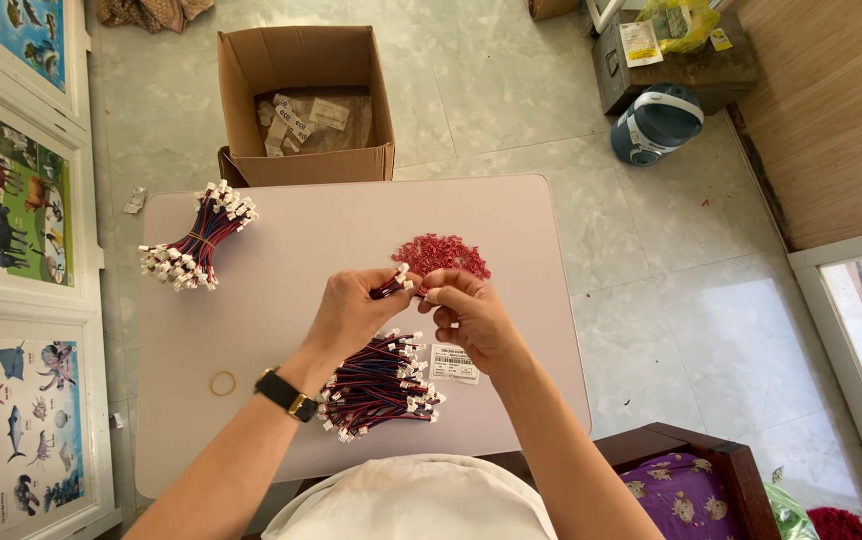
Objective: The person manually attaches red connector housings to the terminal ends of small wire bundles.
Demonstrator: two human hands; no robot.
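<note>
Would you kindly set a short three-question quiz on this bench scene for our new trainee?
1. True or false: the tied wire bundle lies at the table's far left.
2. What lies just beyond both hands: A) a red connector pile, B) scissors, C) a cup?
3. Which hand wears the watch?

Key:
1. True.
2. A.
3. The left hand; the right hand is bare. Together they pinch a short wire.

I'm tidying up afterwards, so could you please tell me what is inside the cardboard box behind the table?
The open cardboard box holds pale packets with white labels over a dark layer. Whatever lies beneath them is covered.
</note>
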